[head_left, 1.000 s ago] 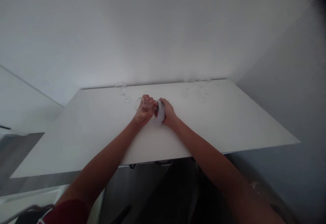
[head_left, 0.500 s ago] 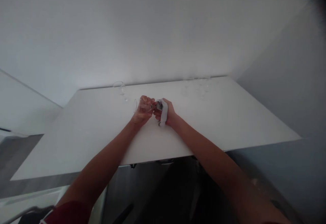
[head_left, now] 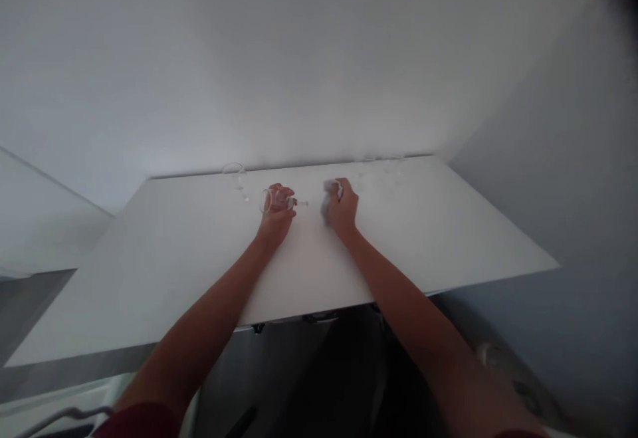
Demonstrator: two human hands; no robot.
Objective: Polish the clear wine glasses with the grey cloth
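Note:
On its side in my left hand [head_left: 277, 220] lies a clear stemmed glass [head_left: 302, 203]. The fingers wrap its bowl, the round rim faces left and the thin stem points right, toward my other hand. My right hand [head_left: 345, 207] is closed around a crumpled white-grey cloth [head_left: 329, 189], which is smeared by motion. A short gap separates the cloth from the end of the stem. Both hands are above the middle of a white tabletop [head_left: 199, 245].
Another clear glass [head_left: 238, 177] stands near the back edge, left of my hands. Several faint, blurred clear glasses [head_left: 383, 171] are at the back right. A white wall [head_left: 299, 59] rises behind the table.
My right hand and the cloth have come away from the stem end of the glass and moved right and slightly back. The left hand keeps hold of the glass, now turned more open to view.

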